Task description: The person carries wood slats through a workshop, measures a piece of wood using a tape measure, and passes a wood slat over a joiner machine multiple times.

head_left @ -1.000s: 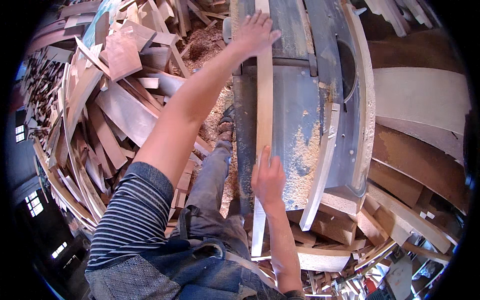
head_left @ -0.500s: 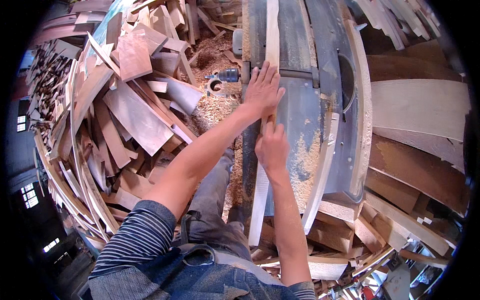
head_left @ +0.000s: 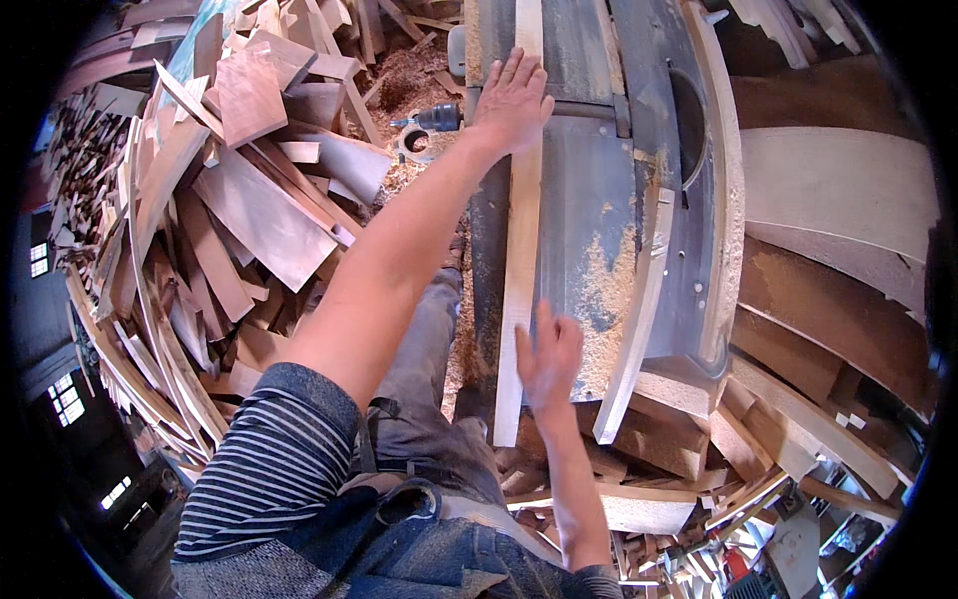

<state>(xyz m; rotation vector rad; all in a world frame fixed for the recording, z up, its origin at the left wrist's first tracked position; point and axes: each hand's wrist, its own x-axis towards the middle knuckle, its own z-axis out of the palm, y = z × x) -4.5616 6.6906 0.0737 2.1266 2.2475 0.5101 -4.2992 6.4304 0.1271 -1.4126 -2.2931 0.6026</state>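
Note:
A long pale wood strip (head_left: 521,230) lies lengthwise on the grey metal bed (head_left: 584,180) of a planing machine, near its left edge. My left hand (head_left: 512,102) rests flat on the strip close to the crosswise gap in the bed, its fingers stretched out forward. My right hand (head_left: 551,361) is nearer to me, beside the strip's near part. Its fingers are apart and slightly blurred, with nothing held; whether it touches the strip I cannot tell. A second pale wood strip (head_left: 637,314) lies at the right of the bed, among scattered shavings (head_left: 605,309).
A big heap of wood offcuts (head_left: 264,215) fills the left side. A dark drill chuck (head_left: 436,118) juts out from the machine's left side above sawdust. Wide boards (head_left: 833,190) are stacked at the right, with more offcuts (head_left: 664,444) at the bed's near end.
My left hand has slid forward along the strip, and the strip has moved forward too. My right hand has come off the strip, back toward me, and its fingers have spread.

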